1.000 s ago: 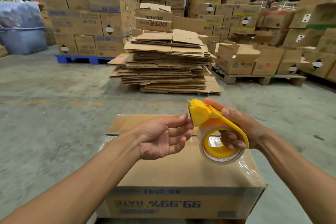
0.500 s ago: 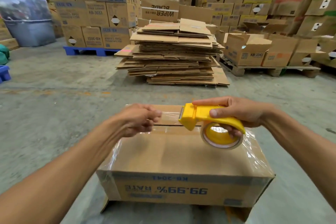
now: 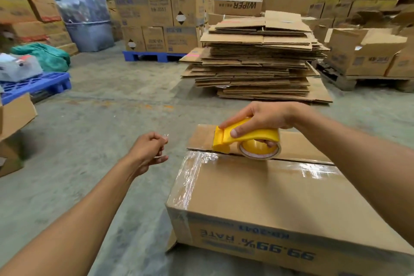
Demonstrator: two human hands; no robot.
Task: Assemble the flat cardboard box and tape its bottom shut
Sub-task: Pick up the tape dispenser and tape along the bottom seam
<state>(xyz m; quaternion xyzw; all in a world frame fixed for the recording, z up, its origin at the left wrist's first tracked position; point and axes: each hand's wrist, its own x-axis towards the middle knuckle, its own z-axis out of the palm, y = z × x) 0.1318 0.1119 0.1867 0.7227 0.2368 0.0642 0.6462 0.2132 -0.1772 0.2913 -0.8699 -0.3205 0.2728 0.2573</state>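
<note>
The box (image 3: pixel 268 197) is sitting bottom-up on the floor (image 3: pixel 89 141), its print reading upside down on the near wall, with the seam (image 3: pixel 298 161) between its two flaps running across the top. Clear tape is already shining along the box's left edge and beside the seam on the right, but the gap itself is still showing dark and open to the right of the dispenser. The right hand (image 3: pixel 264 119) is wrapping its grip over the yellow dispenser (image 3: pixel 244 139), fingers hooked through the roll, and is pressing the cutter end onto the seam near the box's left edge. Half a second ago the dispenser was hanging above the box's middle while the left hand pinched the tape end just beside it; now the dispenser is down on the cardboard. The left hand (image 3: pixel 150 152) is off the box's left side, above the floor, its grip curled narrow on what seems to be a thin glint of tape, though I cannot tell whether that strand is reaching the dispenser. This probably means a seam strip is being started from the left edge, so the bottom is only partly shut. Beyond the box, a stack (image 3: pixel 257 60) of flat cartons is waiting.
</note>
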